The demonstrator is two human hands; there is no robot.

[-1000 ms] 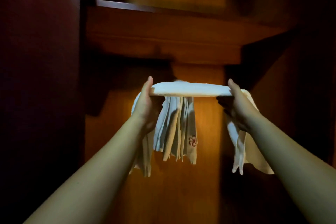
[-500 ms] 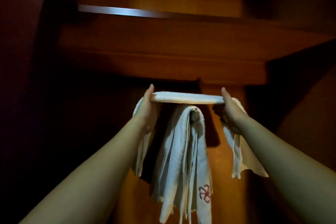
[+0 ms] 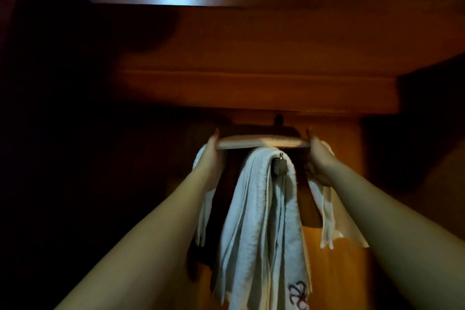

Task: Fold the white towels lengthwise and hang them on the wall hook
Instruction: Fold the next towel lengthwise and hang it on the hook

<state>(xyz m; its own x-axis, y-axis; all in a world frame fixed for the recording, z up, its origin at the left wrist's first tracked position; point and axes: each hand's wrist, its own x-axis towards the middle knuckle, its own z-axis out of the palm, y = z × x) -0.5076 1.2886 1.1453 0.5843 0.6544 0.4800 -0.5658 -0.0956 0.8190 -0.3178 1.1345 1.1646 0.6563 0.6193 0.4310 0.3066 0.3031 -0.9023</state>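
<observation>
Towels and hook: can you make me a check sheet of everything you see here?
Surface: nothing seen; only a wooden wall behind the hook.
Job's things: a folded white towel is stretched level between both hands just above the metal hook, its ends hanging down at each side. White towels already hang on the hook; one has a red flower mark near the bottom.
Clutter: nothing seen.
Hands: left hand and right hand each grip one end of the held towel.
Cables: nothing seen.
Surroundings: a wooden shelf overhead; it is dark at both sides.
</observation>
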